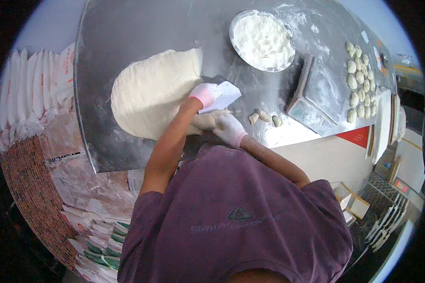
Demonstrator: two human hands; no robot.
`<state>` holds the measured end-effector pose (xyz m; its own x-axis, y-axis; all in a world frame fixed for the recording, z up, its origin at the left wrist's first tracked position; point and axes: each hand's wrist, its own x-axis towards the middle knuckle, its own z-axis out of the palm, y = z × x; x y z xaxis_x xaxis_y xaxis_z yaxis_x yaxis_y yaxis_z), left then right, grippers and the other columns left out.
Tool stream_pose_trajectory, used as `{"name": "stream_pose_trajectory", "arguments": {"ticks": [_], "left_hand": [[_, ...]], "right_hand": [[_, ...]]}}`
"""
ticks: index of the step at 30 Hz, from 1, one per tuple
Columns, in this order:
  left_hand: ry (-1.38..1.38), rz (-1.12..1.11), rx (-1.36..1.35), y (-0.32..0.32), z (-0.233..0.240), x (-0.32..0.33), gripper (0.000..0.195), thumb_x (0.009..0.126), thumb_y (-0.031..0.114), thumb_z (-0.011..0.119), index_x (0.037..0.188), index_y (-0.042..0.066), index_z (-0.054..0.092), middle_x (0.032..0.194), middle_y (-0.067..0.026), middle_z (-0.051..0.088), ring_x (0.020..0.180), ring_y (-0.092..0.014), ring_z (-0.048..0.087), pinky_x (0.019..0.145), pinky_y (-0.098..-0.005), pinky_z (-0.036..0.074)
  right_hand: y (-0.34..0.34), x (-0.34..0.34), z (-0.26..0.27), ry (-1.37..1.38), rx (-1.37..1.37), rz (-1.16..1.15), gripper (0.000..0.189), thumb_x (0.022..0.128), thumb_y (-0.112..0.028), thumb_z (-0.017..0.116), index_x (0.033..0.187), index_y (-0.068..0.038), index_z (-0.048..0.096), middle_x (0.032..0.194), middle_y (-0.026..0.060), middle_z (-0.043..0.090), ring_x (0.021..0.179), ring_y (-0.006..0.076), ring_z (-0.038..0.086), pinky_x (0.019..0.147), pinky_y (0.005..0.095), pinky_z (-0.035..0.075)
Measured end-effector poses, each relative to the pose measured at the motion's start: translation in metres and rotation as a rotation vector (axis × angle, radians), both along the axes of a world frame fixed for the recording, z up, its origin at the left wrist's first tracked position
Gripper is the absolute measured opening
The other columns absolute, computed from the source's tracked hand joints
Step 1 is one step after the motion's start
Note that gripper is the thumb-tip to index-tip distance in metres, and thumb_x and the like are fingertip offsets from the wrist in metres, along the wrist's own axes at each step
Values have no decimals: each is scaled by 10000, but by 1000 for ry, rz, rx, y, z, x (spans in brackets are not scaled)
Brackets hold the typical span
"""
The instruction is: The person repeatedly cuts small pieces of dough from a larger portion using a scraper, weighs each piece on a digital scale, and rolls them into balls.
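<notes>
A large slab of pale dough [152,88] lies on the dark metal table [102,148]. My left hand [206,95], in a white glove with a pink cuff, is shut on a white dough scraper [224,97] above the dough's right side. Just below it, my gloved right hand [230,129] grips the end of a narrow strip of dough [205,121]; its fingertips are partly hidden. Several small dough pieces [265,116] lie to the right of my right hand.
A round bowl of white flour [264,40] stands at the back. Right of it is a scale [302,109] with a floured metal tray [326,88]. Several dough balls [360,77] sit near the right end. Stacked white sacks [32,85] stand at left.
</notes>
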<state>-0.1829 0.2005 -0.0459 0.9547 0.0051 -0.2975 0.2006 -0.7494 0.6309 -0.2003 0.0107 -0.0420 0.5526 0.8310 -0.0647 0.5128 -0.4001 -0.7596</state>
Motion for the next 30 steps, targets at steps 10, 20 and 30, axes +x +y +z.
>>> {"name": "stream_pose_trajectory", "arguments": {"ticks": [10, 20, 30], "left_hand": [[-440, 604, 64, 47, 79, -79, 238, 856, 206, 500, 938, 25, 631, 827, -171, 622, 742, -309, 585, 667, -373, 463], [-108, 696, -162, -34, -26, -121, 319, 854, 279, 503, 961, 3, 620, 904, -224, 610, 882, -370, 582, 748, -407, 458], [-397, 990, -807, -94, 70, -39, 294, 849, 237, 560, 816, -55, 583, 709, -27, 543, 634, -110, 469, 589, -268, 389]], "right_hand": [[-10, 12, -7, -205, 62, -175, 560, 674, -218, 706, 1157, -39, 487, 1201, 203, 474, 1120, 351, 454, 943, 398, 375], [2, -20, -13, -144, -9, -57, 716, 643, -186, 694, 1276, -72, 379, 1313, 235, 359, 1199, 404, 361, 1019, 403, 307], [-144, 98, 44, 208, 636, -752, 519, 689, -57, 541, 1197, 12, 459, 1170, 154, 512, 1073, 255, 498, 936, 338, 390]]}}
